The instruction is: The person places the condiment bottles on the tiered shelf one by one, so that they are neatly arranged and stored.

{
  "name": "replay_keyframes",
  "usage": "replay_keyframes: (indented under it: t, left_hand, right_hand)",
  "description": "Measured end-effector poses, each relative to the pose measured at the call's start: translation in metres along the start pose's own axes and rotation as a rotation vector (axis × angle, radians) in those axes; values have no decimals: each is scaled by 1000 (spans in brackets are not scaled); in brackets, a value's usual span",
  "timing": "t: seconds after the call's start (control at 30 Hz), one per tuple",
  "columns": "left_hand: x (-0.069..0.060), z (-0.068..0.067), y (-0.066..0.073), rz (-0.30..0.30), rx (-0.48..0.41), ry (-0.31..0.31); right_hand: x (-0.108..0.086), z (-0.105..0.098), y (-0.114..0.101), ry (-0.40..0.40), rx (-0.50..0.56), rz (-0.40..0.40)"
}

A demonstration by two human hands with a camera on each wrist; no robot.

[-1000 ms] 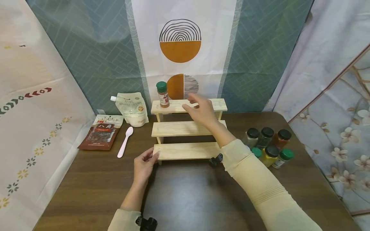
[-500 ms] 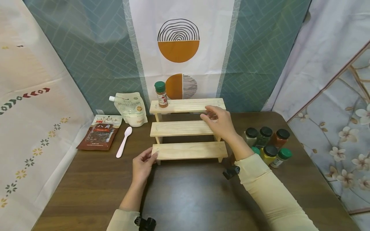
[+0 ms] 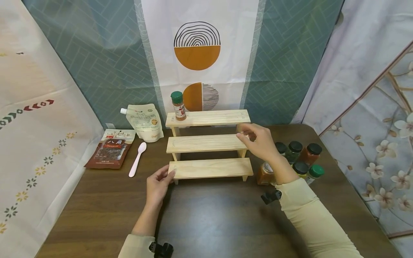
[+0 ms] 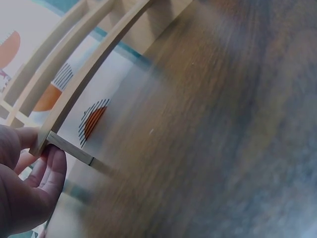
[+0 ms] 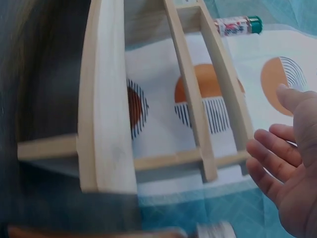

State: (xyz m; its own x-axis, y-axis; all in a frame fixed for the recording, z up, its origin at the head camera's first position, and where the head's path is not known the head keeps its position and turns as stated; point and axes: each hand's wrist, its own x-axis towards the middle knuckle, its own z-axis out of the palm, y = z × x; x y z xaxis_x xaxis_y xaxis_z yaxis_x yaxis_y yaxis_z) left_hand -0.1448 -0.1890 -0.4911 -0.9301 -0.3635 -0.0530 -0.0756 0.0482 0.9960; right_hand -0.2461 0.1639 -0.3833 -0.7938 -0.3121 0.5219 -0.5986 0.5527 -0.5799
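A three-tier pale wooden shelf [image 3: 209, 168] stands on the table before me. My left hand [image 3: 156, 186] pinches the left end of its lowest board, thumb on top and fingers beneath, as the left wrist view shows. On the left of the top board stands a spice jar [image 3: 179, 107] with a green cap, also seen in the right wrist view. My right hand [image 3: 260, 142] hovers by the shelf's right end with its fingers loosely bent. Nothing is in its grasp. In the right wrist view its fingers [image 5: 272, 156] lie close to the top board's end.
Several capped spice jars [image 3: 311, 154] cluster at the right, partly behind the right forearm. A jar with orange-brown contents [image 3: 265, 175] stands nearest the shelf. To the left lie a brown spice packet [image 3: 111, 150] and a white spoon [image 3: 137, 159], beside a spouted pouch [image 3: 145, 122].
My right hand has drawn away from above the top board, rightward and down to the shelf's right end. My left hand keeps its grip on the lowest board.
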Motion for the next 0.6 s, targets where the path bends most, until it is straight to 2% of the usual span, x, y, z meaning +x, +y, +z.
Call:
replay_keyframes:
  t: [0.33, 0.6]
  left_hand:
    - [0, -2, 0, -17, -17, -1]
    - [0, -1, 0, 3, -21, -12]
  right_hand:
    - [-12, -36, 12, 25, -98, 32]
    - [-30, -56, 26, 19, -150, 67]
